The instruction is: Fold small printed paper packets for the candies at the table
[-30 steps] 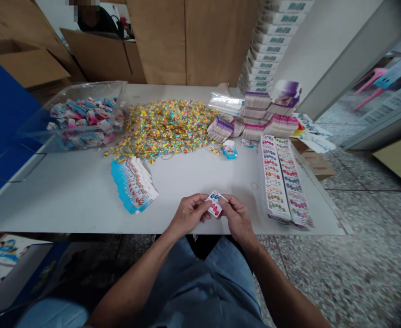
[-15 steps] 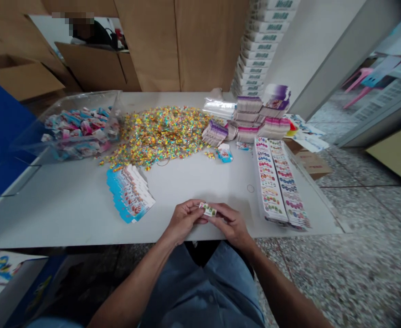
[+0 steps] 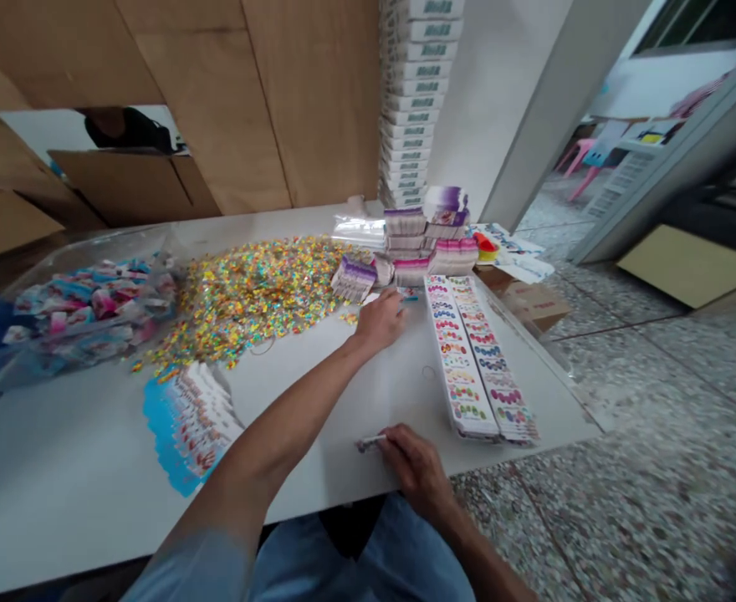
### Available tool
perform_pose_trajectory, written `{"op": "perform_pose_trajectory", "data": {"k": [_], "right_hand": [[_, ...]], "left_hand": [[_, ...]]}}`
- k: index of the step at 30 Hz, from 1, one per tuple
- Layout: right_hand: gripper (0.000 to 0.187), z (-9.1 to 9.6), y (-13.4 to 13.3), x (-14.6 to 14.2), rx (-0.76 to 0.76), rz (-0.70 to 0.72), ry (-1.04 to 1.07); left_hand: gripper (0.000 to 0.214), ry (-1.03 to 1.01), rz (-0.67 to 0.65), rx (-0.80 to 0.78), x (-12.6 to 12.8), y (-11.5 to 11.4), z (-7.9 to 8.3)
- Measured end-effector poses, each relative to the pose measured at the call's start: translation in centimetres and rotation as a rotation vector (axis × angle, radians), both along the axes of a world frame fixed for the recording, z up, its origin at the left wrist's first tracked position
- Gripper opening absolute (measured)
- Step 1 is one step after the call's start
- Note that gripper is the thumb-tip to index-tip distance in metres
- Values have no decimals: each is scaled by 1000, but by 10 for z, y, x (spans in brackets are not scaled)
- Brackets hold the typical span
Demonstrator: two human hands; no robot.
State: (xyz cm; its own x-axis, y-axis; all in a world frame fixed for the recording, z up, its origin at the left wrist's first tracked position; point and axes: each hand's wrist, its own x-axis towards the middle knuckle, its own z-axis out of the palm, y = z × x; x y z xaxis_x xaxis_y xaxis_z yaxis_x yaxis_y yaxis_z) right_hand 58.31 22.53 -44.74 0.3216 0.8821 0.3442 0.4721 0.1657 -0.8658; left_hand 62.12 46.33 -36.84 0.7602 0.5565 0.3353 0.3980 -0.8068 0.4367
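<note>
On the table (image 3: 79, 468) you have a heap of small pieces (image 3: 248, 301) at your 12 o'clock. A plastic bin (image 3: 60, 276) lies left of it, at 10 o'clock, and a fan of cards (image 3: 189, 426) lies just before it. Two long card strips (image 3: 472, 359) lie at 1 o'clock, and a stack of boxes (image 3: 411, 100) stands behind the table.

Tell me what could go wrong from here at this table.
The left hand is close to the stacked cards, so a knock could topple them. The left forearm passes over the fanned blue-edged cards and might drag them into the loose colourful pieces. The small card by the right hand lies near the table edge and could drop.
</note>
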Motion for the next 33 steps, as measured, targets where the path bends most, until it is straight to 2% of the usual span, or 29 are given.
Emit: {"op": "perform_pose_trajectory", "data": {"k": [3, 6, 9, 12, 17, 19, 21, 24, 27, 29, 30, 33], "right_hand": [[20, -6, 3, -2, 37, -4, -47], [19, -8, 6, -3, 48, -9, -56], [19, -10, 6, -2, 41, -20, -49], [17, -13, 7, -2, 54, -30, -70], [15, -16, 7, -2, 78, 2, -24], [15, -15, 5, -1, 95, 14, 13], [15, -13, 3, 1, 89, 10, 69], [17, -11, 0, 6, 19, 3, 151], [23, -11, -2, 10, -44, 7, 190], [26, -11, -2, 11, -57, 13, 191], [27, -11, -2, 10, -63, 16, 189], [30, -9, 0, 8, -92, 1, 206]], "left_hand": [[29, 281, -31, 100, 64, 20, -4], [32, 412, 2, 106, 95, 33, -17], [33, 446, 43, 115, 103, 44, -29], [33, 454, 53, 129, 103, 50, -35], [29, 483, 38, 121, 97, 43, -29], [28, 480, 48, 130, 83, 32, -22], [27, 435, 71, 154, 56, 15, -16], [29, 292, 146, 152, -10, -18, -15], [33, 238, 168, 13, -79, -38, -25], [34, 161, 178, -85, -107, -31, -35], [33, 119, 208, -111, -113, -21, -40], [33, 122, 324, -103, -104, 20, -47]]}}
